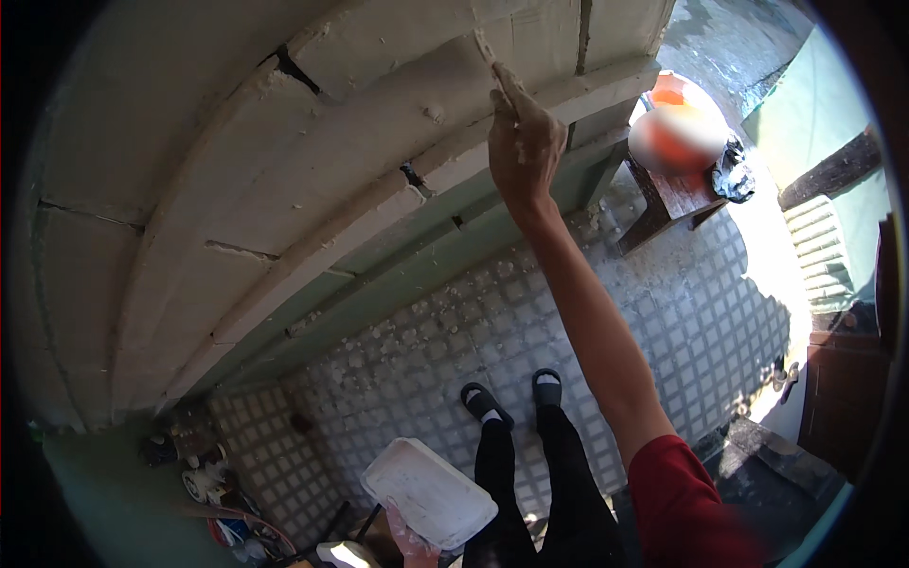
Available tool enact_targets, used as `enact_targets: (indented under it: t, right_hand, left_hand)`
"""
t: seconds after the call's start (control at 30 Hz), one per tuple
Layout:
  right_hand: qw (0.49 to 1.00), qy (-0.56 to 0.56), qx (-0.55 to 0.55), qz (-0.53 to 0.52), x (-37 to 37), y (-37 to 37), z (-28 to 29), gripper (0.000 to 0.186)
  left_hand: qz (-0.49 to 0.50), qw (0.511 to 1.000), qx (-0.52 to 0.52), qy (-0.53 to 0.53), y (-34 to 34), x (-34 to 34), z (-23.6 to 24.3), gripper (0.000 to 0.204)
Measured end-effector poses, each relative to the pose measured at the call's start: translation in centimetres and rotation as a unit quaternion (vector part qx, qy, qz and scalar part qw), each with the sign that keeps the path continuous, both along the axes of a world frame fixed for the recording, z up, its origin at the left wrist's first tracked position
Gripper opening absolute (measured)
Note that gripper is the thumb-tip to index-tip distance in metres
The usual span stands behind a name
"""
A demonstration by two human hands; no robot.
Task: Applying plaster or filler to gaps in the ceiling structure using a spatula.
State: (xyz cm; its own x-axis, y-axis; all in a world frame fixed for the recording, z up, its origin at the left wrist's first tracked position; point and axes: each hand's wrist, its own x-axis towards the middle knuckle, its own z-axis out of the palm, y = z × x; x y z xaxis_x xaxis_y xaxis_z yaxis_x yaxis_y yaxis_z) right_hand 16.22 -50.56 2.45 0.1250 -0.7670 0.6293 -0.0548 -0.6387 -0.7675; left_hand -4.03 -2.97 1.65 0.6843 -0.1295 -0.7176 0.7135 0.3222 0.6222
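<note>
Plaster covers the stepped white wall that fills the upper left of the frame, with dark cracks showing between its ledges. Right hand, at the upper middle, is raised on an outstretched arm in a red sleeve that comes up from the lower right. Its fingers are pinched closed around a thin tool whose tip touches the edge of a plastered ledge; the tool is too small and pale to tell its kind, though it reads as a narrow blade or scraper. White smears mark the back of that hand.

Left hand sits at the bottom middle of the frame, closed under a flat white board that it holds tilted, its broad face turned upward. Only part of this hand shows beneath the board.

Below, the person's black trousers and two dark sandals stand on a grey tiled floor speckled with white crumbs along the foot of the wall. At the upper right a dark wooden stool carries an orange bucket, partly blurred, with a dark crumpled bag just beside it. At the lower left, tins and small clutter lie near the wall's base
</note>
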Motion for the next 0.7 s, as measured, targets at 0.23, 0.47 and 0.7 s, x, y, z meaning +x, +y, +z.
enact_targets:
  t: [0.23, 0.47, 0.7]
  right_hand:
    - [0.981, 0.125, -0.104, 0.103, 1.6, 1.5, -1.7, 0.024]
    - [0.997, 0.025, 0.068, -0.022, -1.0, -1.6, 0.6, 0.032]
    - [0.986, 0.013, -0.082, 0.148, 1.4, 2.7, -1.8, 0.029]
  left_hand:
    - [0.024, 1.000, 0.021, 0.002, -1.0, 0.0, 0.3, 0.064]
    - [0.020, 1.000, -0.004, -0.006, -0.2, 0.1, 0.1, 0.064]
    - [0.011, 1.000, 0.027, 0.004, -0.4, 0.3, 0.1, 0.074]
